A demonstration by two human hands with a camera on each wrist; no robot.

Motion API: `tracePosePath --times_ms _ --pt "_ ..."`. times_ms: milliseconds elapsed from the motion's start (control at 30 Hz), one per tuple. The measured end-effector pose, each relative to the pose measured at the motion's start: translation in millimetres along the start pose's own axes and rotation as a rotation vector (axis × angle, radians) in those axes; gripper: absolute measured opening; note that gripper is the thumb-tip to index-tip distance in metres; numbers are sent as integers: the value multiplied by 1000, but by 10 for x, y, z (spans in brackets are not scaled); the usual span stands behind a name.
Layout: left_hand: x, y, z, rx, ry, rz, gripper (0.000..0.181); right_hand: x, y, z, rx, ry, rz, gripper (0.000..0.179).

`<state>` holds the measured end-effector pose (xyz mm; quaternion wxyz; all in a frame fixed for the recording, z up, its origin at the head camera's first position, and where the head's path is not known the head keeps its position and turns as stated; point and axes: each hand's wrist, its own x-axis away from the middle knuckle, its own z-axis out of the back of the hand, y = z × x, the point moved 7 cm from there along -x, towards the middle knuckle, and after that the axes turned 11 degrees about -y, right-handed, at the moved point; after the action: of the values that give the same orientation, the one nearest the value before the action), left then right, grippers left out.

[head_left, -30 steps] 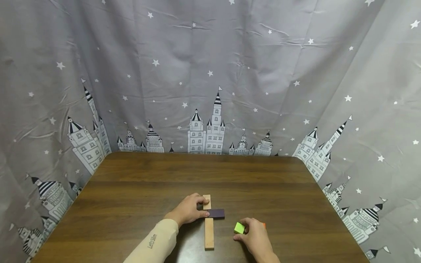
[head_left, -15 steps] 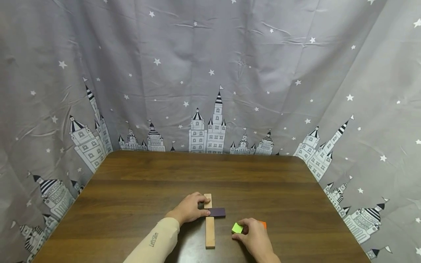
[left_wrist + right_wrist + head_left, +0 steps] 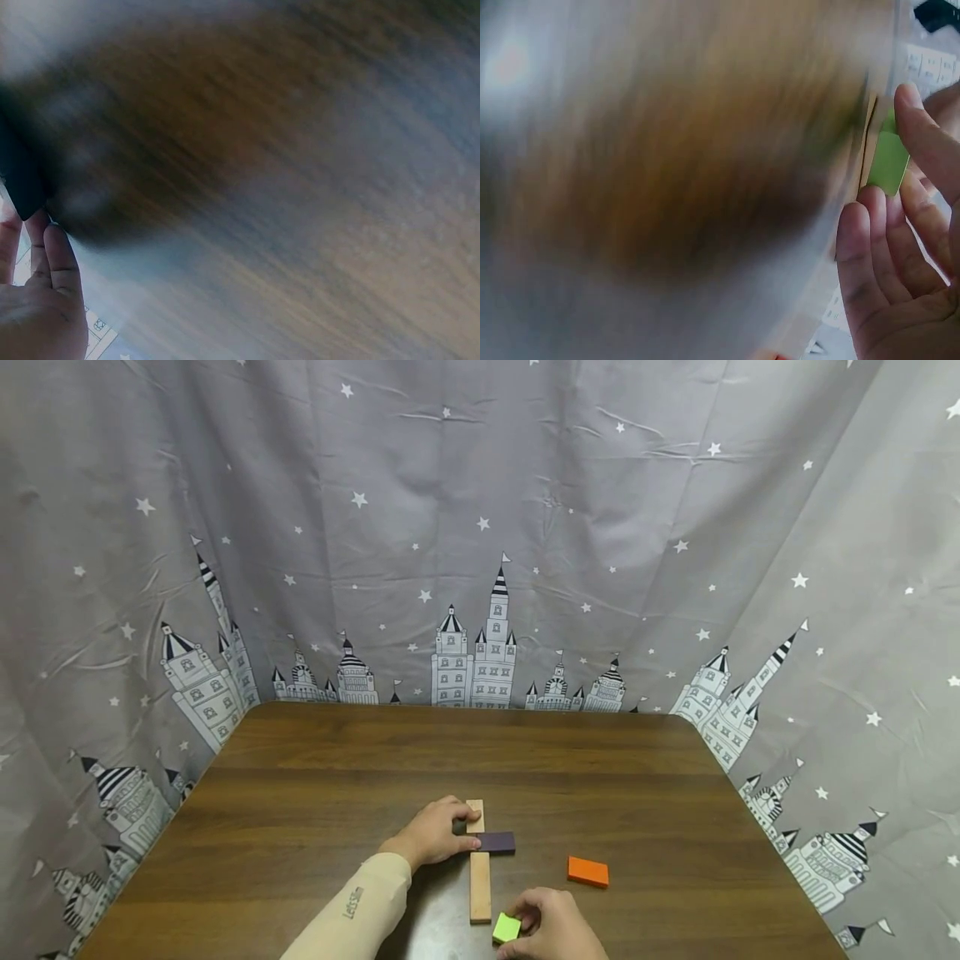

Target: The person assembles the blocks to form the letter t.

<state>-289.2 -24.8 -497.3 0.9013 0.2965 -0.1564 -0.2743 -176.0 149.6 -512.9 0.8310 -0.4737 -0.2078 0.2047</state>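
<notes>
My left hand (image 3: 432, 835) reaches over a row of flat blocks in the head view. Its thumb rests at the left end of a dark purple block (image 3: 497, 842), and a finger touches the pale wooden block (image 3: 476, 816) behind it. A longer pale wooden block (image 3: 480, 887) lies in front of the purple one, toward the near edge. Close to its near end, my right hand (image 3: 556, 927) pinches a lime green block (image 3: 506, 928) between thumb and fingers. The right wrist view shows the same green block (image 3: 889, 163) gripped by the fingertips.
An orange block (image 3: 588, 872) lies on the brown wooden table (image 3: 360, 752), right of the row. Behind and around the table hangs a grey curtain (image 3: 390, 460) printed with stars and castles. Both wrist views are largely blurred tabletop.
My right hand has moved left and nearer with the green block, toward the long wooden block's near end. The orange block is now fully visible. My left hand has stayed in place.
</notes>
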Motion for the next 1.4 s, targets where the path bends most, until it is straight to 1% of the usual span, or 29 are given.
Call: tracePosePath --times_ms 100,200,367,567,867,1000,1100,1200,1300,1400 --pt "4 -12 -7 6 0 1 40 -30 -13 -109 -52 -47 -7 24" --pt "10 -14 -9 16 -4 7 41 -65 -28 -180 -57 -60 -11 22" --pt "16 -8 -13 21 -9 21 40 -103 -59 -237 -27 -36 -8 24" --pt "21 23 0 19 -3 10 40 -113 -102 -251 -2 -9 -10 27" --pt "37 30 7 28 0 0 42 -148 -89 -268 36 -24 -31 29" --pt "37 28 6 19 6 -10 42 -144 -94 -268 56 -13 -19 31" --pt "34 11 -3 4 9 -11 41 -121 -102 -242 74 10 -17 32" --pt "26 0 -8 -7 11 -14 40 -85 -109 -170 129 46 -20 35" --pt "22 -2 -6 -10 9 -12 41 -46 -129 -44 203 94 -7 47" --pt "24 5 0 5 6 -11 42 -8 -141 106 227 137 8 58"
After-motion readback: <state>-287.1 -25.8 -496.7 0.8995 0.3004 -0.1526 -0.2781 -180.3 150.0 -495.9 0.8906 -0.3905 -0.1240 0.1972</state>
